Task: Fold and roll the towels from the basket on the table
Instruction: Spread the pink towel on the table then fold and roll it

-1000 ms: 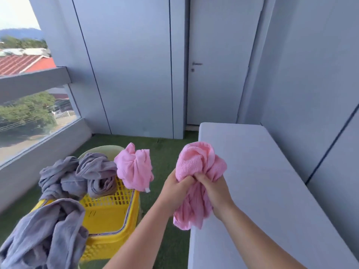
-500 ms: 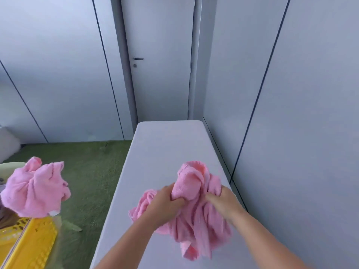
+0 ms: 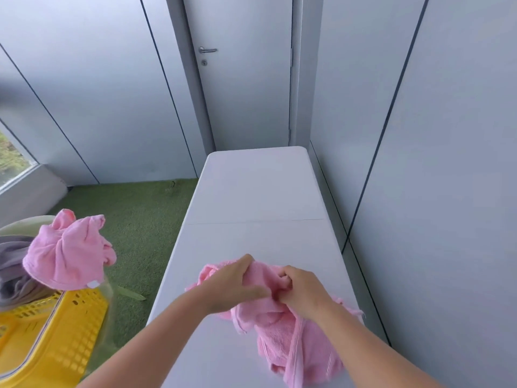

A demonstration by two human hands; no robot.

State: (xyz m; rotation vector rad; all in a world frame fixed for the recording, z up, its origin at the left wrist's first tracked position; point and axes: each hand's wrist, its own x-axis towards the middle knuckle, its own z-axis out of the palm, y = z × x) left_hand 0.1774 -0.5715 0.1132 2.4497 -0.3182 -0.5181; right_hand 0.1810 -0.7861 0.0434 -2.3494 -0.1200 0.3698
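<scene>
– While a pink towel [image 3: 282, 340] settles onto the white worktop [image 3: 257, 191], how far along is the job?

– Barely begun, by the look of it. The left hand [image 3: 237, 284] and right hand [image 3: 305, 292] meet at the towel's far edge, and the fingers [image 3: 286, 275] of both are clenched on bunched cloth. The rest of the towel lies crumpled on the near end of the worktop, trailing back toward the person. No fold and no finished roll shows anywhere on the surface.

– And what is waiting?

– A second pink towel [image 3: 67, 253] hangs over the rim of the yellow basket [image 3: 56, 331], just left of the worktop. A grey towel [image 3: 14, 270] is heaped behind it. All of that appears still to be done, and this first towel needs spreading flat before any folding.

– What differs from half a second ago?

– Then the towel was held up in a ball, clear of the worktop. Now both hands sit lower and its loose part rests on the surface. A full second back it hung off the worktop's edge, beside the basket. The view has also swung left, so more of the basket shows than half a second ago.
</scene>
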